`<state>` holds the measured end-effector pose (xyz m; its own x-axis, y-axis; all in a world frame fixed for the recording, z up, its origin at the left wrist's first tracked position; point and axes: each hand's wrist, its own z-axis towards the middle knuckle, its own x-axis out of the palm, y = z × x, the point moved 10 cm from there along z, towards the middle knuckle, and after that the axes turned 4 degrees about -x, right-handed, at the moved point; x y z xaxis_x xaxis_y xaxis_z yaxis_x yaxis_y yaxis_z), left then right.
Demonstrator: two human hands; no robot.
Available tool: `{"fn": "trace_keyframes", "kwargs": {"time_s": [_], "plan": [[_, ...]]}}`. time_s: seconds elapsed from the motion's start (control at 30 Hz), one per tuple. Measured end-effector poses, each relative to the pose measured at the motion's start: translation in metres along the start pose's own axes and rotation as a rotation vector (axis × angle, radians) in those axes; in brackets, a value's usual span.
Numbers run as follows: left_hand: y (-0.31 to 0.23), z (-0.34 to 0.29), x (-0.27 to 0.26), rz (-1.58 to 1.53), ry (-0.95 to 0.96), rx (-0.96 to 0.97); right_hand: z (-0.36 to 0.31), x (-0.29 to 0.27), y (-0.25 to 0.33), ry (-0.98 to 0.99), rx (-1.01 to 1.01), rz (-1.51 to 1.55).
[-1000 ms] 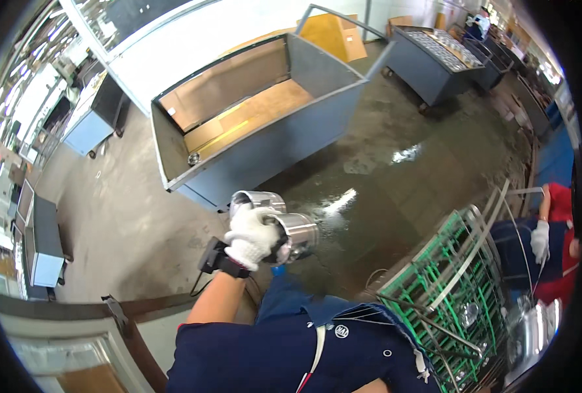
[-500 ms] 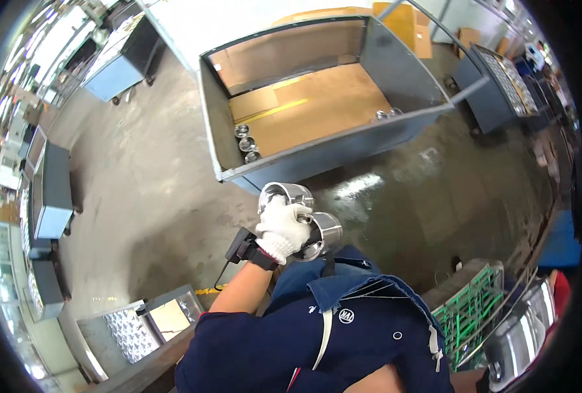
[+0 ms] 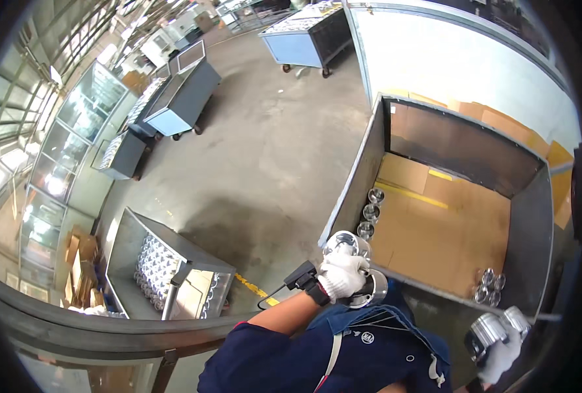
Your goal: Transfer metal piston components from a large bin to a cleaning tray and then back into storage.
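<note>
My left hand, in a white knit glove, is closed on two shiny metal pistons: one piston at its far side, another piston near my body. It is by the near left corner of a large grey cart lined with brown cardboard. At the lower right, my gloved right hand grips two more pistons, a larger one and one beside it, just outside the cart's near right corner. Inside the cart, three pistons line the left wall and several pistons are grouped near the right corner.
At the lower left, a metal bin holds rows of pistons and a cardboard sheet. Wheeled blue-grey carts stand at the left, and another cart farther back. A rail curves along the lower left.
My view has turned left, so the cart sits farther right and looks nearer. My left hand still holds its two pistons. My right hand with its pistons has come into clear view.
</note>
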<state>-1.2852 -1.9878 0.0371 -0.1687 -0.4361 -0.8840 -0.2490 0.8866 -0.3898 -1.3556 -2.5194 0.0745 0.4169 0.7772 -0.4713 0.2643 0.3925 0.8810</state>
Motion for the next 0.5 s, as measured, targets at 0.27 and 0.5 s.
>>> {"fn": "trace_keyframes", "kwargs": {"time_s": [0.27, 0.5], "plan": [[-0.031, 0.091, 0.004, 0.059, 0.219, -0.071, 0.175, 0.186, 0.054, 0.193, -0.401, -0.703], [-0.05, 0.14, 0.002, 0.219, 0.254, -0.123, 0.226, 0.336, -0.013, 0.531, -0.412, -0.947]]}}
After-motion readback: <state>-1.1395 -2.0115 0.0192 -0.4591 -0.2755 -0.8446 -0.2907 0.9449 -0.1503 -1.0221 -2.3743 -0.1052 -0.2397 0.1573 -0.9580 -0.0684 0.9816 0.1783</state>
